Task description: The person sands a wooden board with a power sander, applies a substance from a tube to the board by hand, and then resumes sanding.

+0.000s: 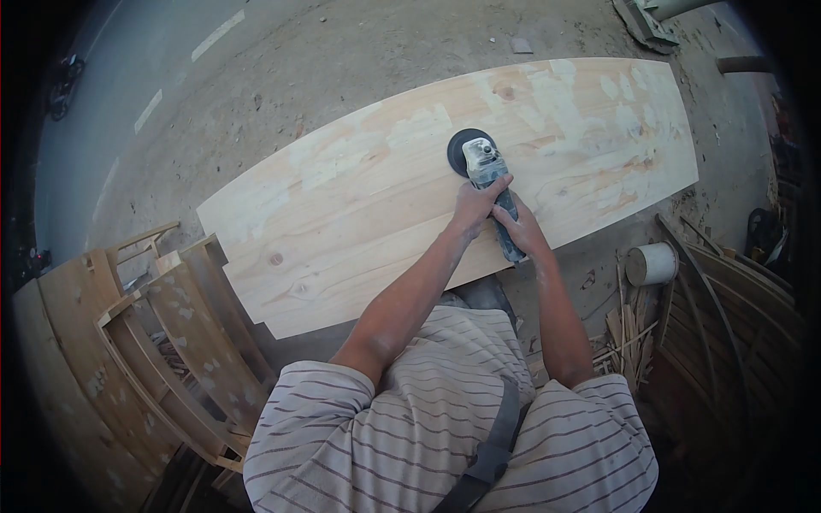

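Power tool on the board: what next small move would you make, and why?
I'd probably ease the power tool toward the right end of the board: pale patches cluster there, while the disc sits nearer the middle. The left hand and right hand both grip the tool, so a guided slide seems manageable.

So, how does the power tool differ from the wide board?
The board is pale and broad, while the power tool is mostly dark and much smaller. The board lies flat, while the power tool is gripped by the left hand and right hand. Both show whitish patches.
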### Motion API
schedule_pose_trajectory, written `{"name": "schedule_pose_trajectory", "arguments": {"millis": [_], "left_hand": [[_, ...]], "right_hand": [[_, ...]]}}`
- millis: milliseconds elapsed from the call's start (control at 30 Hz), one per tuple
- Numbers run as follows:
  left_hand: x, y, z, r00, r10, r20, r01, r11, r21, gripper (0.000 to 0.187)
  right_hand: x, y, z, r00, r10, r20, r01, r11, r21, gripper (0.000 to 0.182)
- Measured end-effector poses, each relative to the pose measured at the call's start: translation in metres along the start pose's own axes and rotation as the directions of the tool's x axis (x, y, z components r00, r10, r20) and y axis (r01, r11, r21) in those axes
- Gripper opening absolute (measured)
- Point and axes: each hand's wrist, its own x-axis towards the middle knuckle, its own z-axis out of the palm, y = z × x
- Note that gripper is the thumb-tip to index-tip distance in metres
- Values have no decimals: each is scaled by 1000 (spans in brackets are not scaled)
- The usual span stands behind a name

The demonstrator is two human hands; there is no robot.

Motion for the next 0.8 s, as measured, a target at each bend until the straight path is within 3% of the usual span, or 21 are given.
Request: {"name": "schedule_pose_trajectory", "arguments": {"millis": [133,267,433,567,800], "left_hand": [[-50,-4,-102,996,-35,-84,26,994,-109,59],[-99,-18,-206,979,-2,-202,-43,975,-217,54],[-147,-25,-286,951,6,-310,-107,945,-311,55],[-130,-34,-288,962,35,-270,-115,952,-285,60],[-68,-19,-153,994,13,-113,-38,975,-221,50]], "right_hand": [[-12,-47,88,996,-37,86,43,997,-62,72],[-20,-78,183,953,51,299,33,962,-270,79],[-19,-93,271,909,28,417,124,934,-334,84],[-29,-106,255,915,128,384,34,920,-389,87],[-20,-64,136,981,103,163,-40,936,-350,82]]}}
